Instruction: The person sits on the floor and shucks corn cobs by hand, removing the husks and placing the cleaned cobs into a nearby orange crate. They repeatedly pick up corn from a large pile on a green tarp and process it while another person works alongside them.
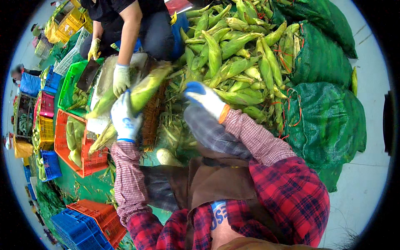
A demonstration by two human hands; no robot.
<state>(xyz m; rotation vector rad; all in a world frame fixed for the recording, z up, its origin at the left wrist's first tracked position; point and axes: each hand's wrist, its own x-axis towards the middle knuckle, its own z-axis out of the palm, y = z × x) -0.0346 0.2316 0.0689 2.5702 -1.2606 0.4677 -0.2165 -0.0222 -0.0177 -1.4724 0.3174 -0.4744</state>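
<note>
My left hand point(126, 118), in a white and blue glove, is closed at the end of a green-husked corn ear point(149, 88) that is blurred by motion. Another corn ear point(103, 139) lies under that wrist, across the rim of an orange crate point(95, 161). My right hand point(207, 99), gloved alike, is above my knee at the near edge of a heap of corn ears point(233, 54). Its fingers are loosely curved, with nothing visible in them. Opposite me, a co-worker's gloved hand point(121, 79) rests by a corn ear point(103, 104); the other holds a cleaver point(88, 75).
Full green mesh sacks point(325, 121) line the right side. A green crate point(68, 89) stands beside the co-worker's board, and blue and orange crates point(81, 225) are at lower left. Husk scraps and a pale cob point(167, 157) lie between my knees.
</note>
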